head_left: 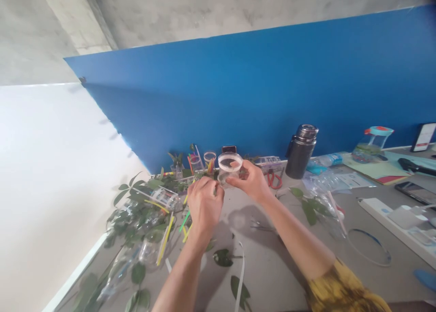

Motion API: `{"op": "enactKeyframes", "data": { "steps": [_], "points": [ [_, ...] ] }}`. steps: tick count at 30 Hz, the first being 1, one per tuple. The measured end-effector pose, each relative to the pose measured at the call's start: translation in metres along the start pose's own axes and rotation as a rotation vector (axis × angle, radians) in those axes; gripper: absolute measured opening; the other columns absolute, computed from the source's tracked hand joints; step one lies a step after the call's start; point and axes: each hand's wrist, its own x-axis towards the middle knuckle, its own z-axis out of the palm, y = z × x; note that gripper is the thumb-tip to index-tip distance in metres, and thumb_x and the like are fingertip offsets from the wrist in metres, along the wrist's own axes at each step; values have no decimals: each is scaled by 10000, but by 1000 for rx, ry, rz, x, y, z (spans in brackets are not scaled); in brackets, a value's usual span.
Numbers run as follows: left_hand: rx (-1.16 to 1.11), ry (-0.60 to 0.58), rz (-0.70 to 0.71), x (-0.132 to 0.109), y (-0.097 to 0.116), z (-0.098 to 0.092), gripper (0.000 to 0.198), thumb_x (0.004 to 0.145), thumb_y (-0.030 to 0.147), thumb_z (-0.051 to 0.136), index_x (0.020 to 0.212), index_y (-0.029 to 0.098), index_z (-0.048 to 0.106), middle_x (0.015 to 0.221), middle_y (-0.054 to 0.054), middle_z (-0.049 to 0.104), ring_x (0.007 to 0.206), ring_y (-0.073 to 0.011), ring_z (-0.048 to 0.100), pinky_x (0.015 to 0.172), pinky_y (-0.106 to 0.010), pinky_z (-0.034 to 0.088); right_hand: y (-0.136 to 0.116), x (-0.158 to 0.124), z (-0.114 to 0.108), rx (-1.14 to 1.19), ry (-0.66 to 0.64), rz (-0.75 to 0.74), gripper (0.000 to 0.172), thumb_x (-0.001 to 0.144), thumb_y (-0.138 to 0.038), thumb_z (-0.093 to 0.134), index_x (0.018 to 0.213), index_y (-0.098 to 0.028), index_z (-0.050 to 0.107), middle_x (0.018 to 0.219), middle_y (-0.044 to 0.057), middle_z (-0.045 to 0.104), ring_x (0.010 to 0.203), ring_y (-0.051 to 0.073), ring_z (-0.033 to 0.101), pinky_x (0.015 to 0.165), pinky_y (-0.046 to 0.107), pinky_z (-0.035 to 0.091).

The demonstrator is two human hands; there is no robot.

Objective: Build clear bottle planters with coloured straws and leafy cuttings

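My right hand (254, 181) grips a clear plastic cup (229, 160) from its right side, thumb in front, and holds it above the table. The cup's wide round rim faces up towards me. Close against the cup's lower left, my left hand (205, 203) is closed, with its back towards me. A bit of green shows near its thumb, too small to name. Whether the left fingers touch the cup is hidden. Below the hands, a leaf (223, 257) and a white strip (241, 275) lie on the grey table (269, 275).
Leafy cuttings and clear plastic (136, 225) crowd the left, with yellow straws (165, 239) among them. Red-handled scissors (274, 180) and a dark thermos (301, 153) stand near the blue partition (238, 85). Rightward are a jug (369, 148), a phone (417, 194) and a power strip (391, 221).
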Motion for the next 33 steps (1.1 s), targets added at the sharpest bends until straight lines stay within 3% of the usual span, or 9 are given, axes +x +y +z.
{"op": "enactKeyframes", "data": {
  "steps": [5, 9, 12, 16, 19, 22, 26, 30, 33],
  "points": [
    [-552, -141, -298, 9, -1, -3, 106, 726, 175, 659, 673, 204, 746, 733, -20, 725, 724, -187, 652, 693, -293, 458, 0, 7, -17, 186, -182, 80, 374, 712, -386, 830, 1024, -200, 741, 970, 52, 772, 852, 230, 708, 743, 347, 529],
    [-954, -276, -551, 11, -7, 0, 46, 662, 228, 764, 675, 184, 755, 683, -22, 713, 689, -171, 646, 712, -292, 495, 4, 11, -27, 262, -205, 113, 338, 748, -417, 815, 1011, -212, 767, 995, 56, 785, 886, 225, 706, 760, 339, 512],
    [-1309, -367, -631, 11, -10, 1, 121, 629, 249, 813, 662, 169, 729, 689, -36, 705, 704, -181, 665, 765, -336, 543, 5, 12, -30, 408, -215, 173, 397, 734, -441, 834, 1061, -224, 781, 1024, 69, 791, 964, 251, 712, 789, 348, 526],
    [-1655, -385, -680, 14, -11, 1, 159, 631, 211, 797, 620, 165, 645, 644, -5, 610, 647, -143, 601, 672, -304, 536, 8, 13, -30, 704, -272, 252, 399, 725, -457, 834, 1040, -217, 788, 1058, 85, 785, 929, 254, 704, 753, 358, 550],
    [-1704, -361, -760, 14, -15, 8, 175, 639, 176, 765, 619, 162, 592, 672, 2, 574, 648, -126, 569, 637, -277, 522, 8, 13, -28, 853, -299, 264, 382, 735, -488, 811, 1001, -215, 786, 1065, 90, 786, 944, 262, 700, 809, 386, 571],
    [-1600, -391, -887, 7, -20, 23, 151, 600, 164, 744, 641, 165, 599, 692, -2, 590, 645, -130, 562, 631, -284, 521, 5, 12, -25, 917, -294, 212, 402, 753, -534, 779, 1035, -247, 762, 1091, 70, 785, 1047, 283, 696, 913, 434, 574],
    [-1407, -585, -1013, -13, -14, 41, 137, 574, 194, 742, 673, 159, 653, 692, -31, 630, 649, -158, 593, 669, -323, 519, 1, 11, -25, 761, -180, 101, 485, 805, -643, 705, 1131, -284, 719, 1290, 68, 735, 1249, 311, 642, 1001, 495, 558],
    [-1462, -872, -746, -27, 10, 30, 99, 613, 214, 744, 607, 139, 679, 654, -62, 617, 624, -167, 590, 673, -324, 460, 3, 16, -29, 540, 53, -4, 549, 743, -623, 798, 1169, -287, 708, 1409, 92, 676, 1337, 332, 593, 1025, 512, 545],
    [-1534, -893, -595, -24, 25, 6, 140, 654, 259, 778, 623, 151, 696, 690, -65, 615, 660, -187, 607, 709, -351, 466, 6, 20, -33, 457, 143, -67, 594, 704, -565, 861, 1196, -271, 706, 1378, 103, 695, 1308, 325, 616, 1055, 503, 528]
  ]
}}
